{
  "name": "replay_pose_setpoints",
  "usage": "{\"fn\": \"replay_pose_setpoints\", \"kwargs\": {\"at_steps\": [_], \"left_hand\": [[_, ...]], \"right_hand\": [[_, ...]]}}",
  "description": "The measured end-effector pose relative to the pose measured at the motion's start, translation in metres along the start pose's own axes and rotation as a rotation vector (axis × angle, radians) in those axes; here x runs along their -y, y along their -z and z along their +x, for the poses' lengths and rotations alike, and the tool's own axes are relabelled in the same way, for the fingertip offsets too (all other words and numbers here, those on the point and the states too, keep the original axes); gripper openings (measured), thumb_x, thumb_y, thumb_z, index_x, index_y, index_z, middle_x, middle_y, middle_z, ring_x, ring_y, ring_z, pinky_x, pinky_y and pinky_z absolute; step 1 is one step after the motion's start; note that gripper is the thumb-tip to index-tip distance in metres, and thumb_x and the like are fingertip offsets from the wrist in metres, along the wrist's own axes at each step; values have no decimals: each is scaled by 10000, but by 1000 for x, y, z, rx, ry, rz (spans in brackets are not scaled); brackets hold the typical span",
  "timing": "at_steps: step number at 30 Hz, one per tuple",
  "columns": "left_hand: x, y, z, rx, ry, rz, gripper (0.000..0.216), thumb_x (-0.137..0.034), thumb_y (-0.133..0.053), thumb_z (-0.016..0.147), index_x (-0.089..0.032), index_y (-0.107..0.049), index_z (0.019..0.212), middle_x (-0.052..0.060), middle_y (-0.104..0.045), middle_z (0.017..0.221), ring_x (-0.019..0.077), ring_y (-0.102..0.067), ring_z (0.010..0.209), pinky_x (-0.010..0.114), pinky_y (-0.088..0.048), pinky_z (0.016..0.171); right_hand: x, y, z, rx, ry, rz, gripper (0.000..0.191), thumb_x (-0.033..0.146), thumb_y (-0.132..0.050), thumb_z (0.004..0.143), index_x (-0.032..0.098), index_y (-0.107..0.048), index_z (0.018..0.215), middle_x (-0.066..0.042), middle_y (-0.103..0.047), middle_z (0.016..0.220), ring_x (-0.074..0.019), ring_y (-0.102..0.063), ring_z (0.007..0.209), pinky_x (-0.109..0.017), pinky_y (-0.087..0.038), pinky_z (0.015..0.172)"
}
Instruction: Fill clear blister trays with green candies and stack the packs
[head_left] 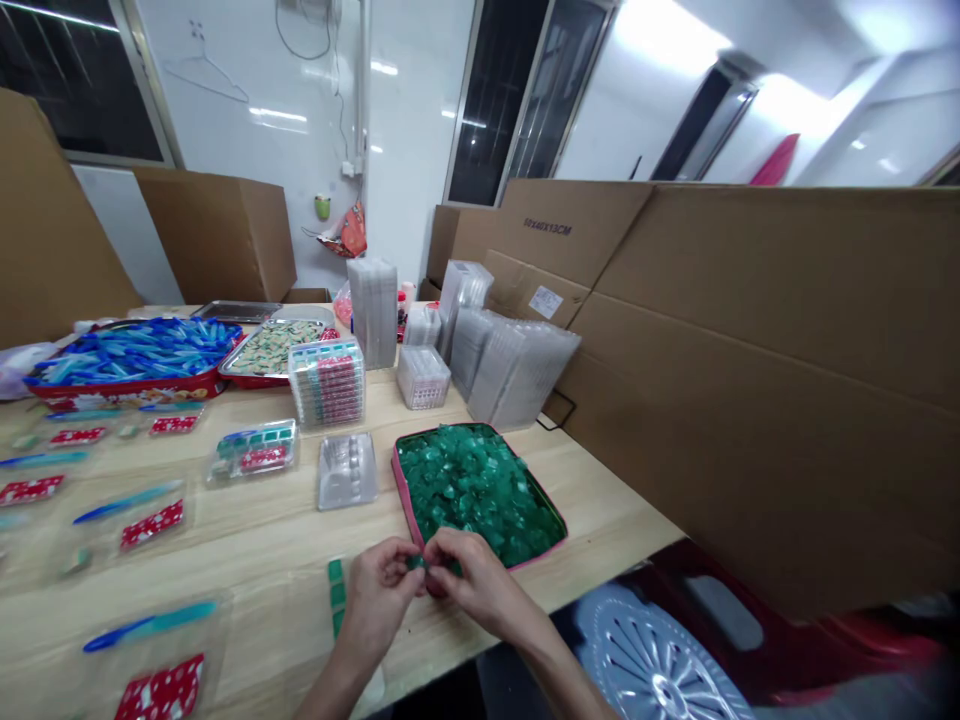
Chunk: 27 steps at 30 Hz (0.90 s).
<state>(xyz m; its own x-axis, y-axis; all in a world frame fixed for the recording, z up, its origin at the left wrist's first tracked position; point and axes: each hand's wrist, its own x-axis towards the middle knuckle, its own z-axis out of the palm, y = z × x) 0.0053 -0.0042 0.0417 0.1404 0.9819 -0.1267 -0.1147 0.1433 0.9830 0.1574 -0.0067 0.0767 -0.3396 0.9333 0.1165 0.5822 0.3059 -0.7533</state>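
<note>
My left hand [379, 593] and my right hand [471, 578] meet at the table's near edge, fingers pinched together on a small green piece [417, 562]. They sit right at the near corner of a pink-rimmed tray [402, 484] heaped with small green pieces [472, 485]. A short row of green pieces [336, 592] lies in a clear pack just left of my left hand. An empty clear blister tray [346, 469] rests beyond it.
Filled clear packs with blue sticks and red cards [150, 516] cover the left of the wooden table. A red tray of blue sticks [131, 355] and stacks of clear trays [517, 368] stand at the back. Cardboard sheets [757, 370] wall the right side.
</note>
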Motion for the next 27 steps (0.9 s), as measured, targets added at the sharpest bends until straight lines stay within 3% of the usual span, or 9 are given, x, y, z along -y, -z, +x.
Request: {"fn": "replay_pose_setpoints", "kwargs": {"at_steps": [9, 12, 16, 20, 23, 27], "left_hand": [[3, -5, -8, 0, 7, 104, 66, -182, -609, 609, -156, -630, 666, -1, -617, 485, 175, -613, 454, 261, -493, 462], [4, -7, -16, 18, 36, 54, 54, -199, -628, 608, -159, -611, 640, -1, -609, 484, 166, -599, 448, 261, -496, 453], [4, -8, -26, 20, 148, -74, 123, -212, -675, 548, -153, -588, 611, -6, -583, 447, 153, -569, 411, 250, -471, 416], [2, -8, -32, -31, 269, -247, 243, -231, -698, 498, -130, -623, 705, 0, -622, 548, 151, -587, 430, 246, -457, 415], [-2, -7, -33, -31, 313, -324, 240, -216, -683, 510, -123, -639, 727, -5, -619, 589, 155, -616, 478, 249, -467, 467], [-4, -2, -32, 10, 344, -416, 165, -176, -641, 512, -136, -611, 669, 11, -639, 643, 134, -603, 497, 238, -442, 476]], "right_hand": [[0, -13, -15, -124, 95, -203, 212, 37, -461, 798, 185, -515, 656, 10, -541, 660, -123, -510, 629, -219, -329, 582], [-7, -9, -21, -303, 47, -134, 227, 111, -446, 849, 186, -508, 644, 9, -521, 637, -124, -502, 600, -222, -349, 574], [-27, 17, -25, -522, -98, -33, 169, 238, -493, 863, 186, -566, 720, -11, -582, 682, -155, -552, 644, -238, -406, 597], [-36, 30, -15, -328, -93, -163, 118, 180, -513, 831, 186, -606, 761, -35, -641, 782, -185, -592, 771, -272, -432, 705], [-29, 20, 1, -126, -107, -456, 99, 136, -574, 783, 189, -639, 834, -51, -660, 878, -217, -575, 894, -323, -400, 807], [-20, 7, 17, -12, -167, -718, 89, 137, -596, 763, 180, -649, 820, -78, -662, 915, -237, -558, 954, -348, -350, 837]]}}
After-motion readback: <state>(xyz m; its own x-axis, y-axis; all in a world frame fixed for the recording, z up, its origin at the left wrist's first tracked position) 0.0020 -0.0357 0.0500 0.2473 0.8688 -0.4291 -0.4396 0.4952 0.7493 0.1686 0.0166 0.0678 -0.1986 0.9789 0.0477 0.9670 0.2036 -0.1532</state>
